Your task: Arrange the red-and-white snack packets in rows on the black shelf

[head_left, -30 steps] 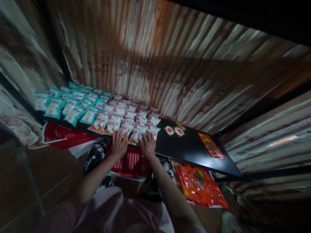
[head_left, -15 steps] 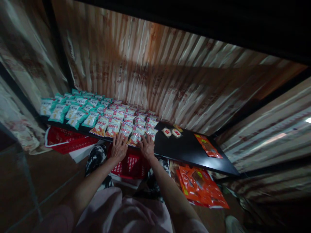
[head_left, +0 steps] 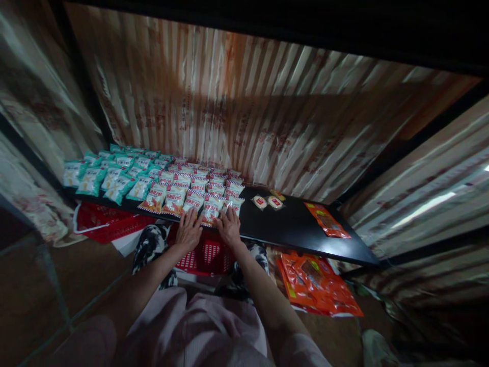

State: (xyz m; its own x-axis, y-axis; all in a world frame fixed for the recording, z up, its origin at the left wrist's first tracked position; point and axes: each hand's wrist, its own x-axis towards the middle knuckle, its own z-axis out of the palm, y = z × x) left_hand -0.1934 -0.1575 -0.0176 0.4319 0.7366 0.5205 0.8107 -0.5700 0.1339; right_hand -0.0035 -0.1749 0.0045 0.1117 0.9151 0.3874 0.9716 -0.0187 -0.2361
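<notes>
Rows of white snack bags (head_left: 174, 199) with red lettering and striped tops lie on a black shelf (head_left: 282, 232). At their front edge my left hand (head_left: 188, 231) rests with fingers spread against the lower part of one snack bag (head_left: 193, 201). My right hand (head_left: 229, 227) touches the bags at the right end of the front row, its fingers also apart. Between my hands lies another snack bag (head_left: 211, 208). Teal snack bags (head_left: 113, 178) fill the shelf's left end, beside the white ones.
Two small round white packets (head_left: 267, 202) and an orange packet (head_left: 326, 220) lie further right on the shelf. Below stand red baskets (head_left: 208, 259) (head_left: 109, 223) and a pile of orange packets (head_left: 319, 283). Corrugated sheeting (head_left: 214, 102) backs the shelf; dark posts frame it.
The camera view has shifted slightly. Both hands stay at the front row of white snack bags, with little visible movement among the bags.
</notes>
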